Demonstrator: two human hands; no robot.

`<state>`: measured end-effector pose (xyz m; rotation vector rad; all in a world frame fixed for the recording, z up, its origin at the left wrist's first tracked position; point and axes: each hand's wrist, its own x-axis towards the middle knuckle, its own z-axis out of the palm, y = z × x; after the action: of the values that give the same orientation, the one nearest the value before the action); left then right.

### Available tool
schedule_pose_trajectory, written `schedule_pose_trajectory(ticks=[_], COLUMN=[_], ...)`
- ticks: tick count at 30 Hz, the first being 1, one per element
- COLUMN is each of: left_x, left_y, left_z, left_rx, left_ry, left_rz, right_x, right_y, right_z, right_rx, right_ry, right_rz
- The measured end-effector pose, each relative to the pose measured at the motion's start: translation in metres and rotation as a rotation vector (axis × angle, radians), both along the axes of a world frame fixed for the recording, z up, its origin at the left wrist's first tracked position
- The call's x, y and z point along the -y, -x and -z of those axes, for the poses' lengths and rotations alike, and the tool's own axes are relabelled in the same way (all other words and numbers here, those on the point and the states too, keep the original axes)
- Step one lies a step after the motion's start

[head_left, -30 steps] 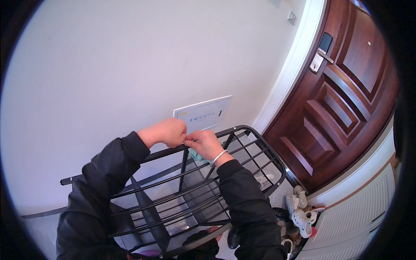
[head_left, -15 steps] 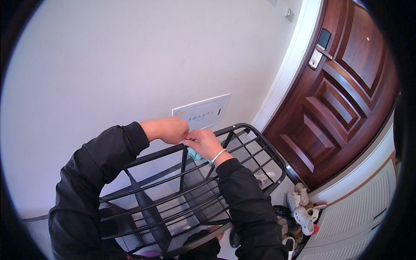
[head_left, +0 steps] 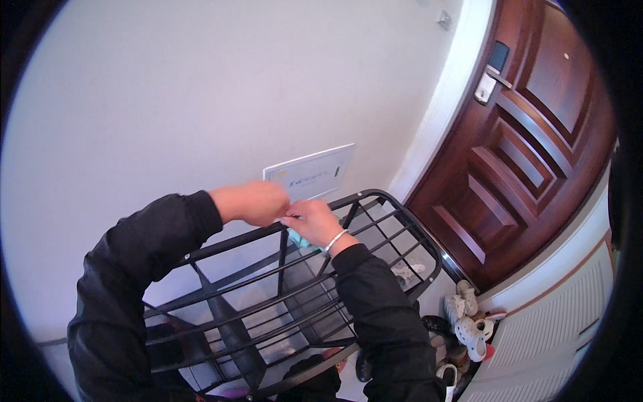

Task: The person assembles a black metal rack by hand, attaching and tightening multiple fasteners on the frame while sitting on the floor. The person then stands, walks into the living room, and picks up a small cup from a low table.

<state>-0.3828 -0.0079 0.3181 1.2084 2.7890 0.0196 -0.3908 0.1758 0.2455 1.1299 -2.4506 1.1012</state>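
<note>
A black metal rack (head_left: 231,236) with barred shelves stands in front of me along the wall. My left hand (head_left: 258,203) is closed in a fist at the rack's far top rail, its fingers turned away from view. Against it, my right hand (head_left: 311,220) pinches with thumb and fingers at the same spot. What the two hold between them is too small or too hidden to make out. Just under my right hand, a mint-green cloth (head_left: 305,241) shows behind the bars, partly covered. A silver bracelet (head_left: 336,240) circles my right wrist.
A white wall panel (head_left: 311,173) sits low on the wall behind the rack. To the right are a brown door (head_left: 482,194) with a lever handle and a louvred white cabinet (head_left: 536,348). Several shoes (head_left: 469,335) are piled on the floor beside the rack.
My left forearm and fist have shifted slightly to the left. My right hand stays nearly where it was, still pinching at the rail.
</note>
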Motion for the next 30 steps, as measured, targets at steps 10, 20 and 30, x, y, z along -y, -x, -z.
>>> schedule_pose_trajectory(ticks=[10, 20, 30], left_x=[-0.006, -0.005, -0.001], left_y=[0.010, 0.003, 0.013], left_z=[-0.006, 0.003, -0.002], left_rx=[0.202, -0.164, -0.189], left_ry=[-0.016, 0.050, 0.083], left_rz=[-0.133, 0.090, 0.316], right_x=[0.001, 0.001, -0.005], right_y=[-0.002, 0.004, 0.006], right_z=[0.004, 0.009, 0.011], right_rx=[-0.104, -0.136, -0.136], right_ry=[-0.126, -0.171, -0.189], right_rz=[0.071, 0.072, 0.010])
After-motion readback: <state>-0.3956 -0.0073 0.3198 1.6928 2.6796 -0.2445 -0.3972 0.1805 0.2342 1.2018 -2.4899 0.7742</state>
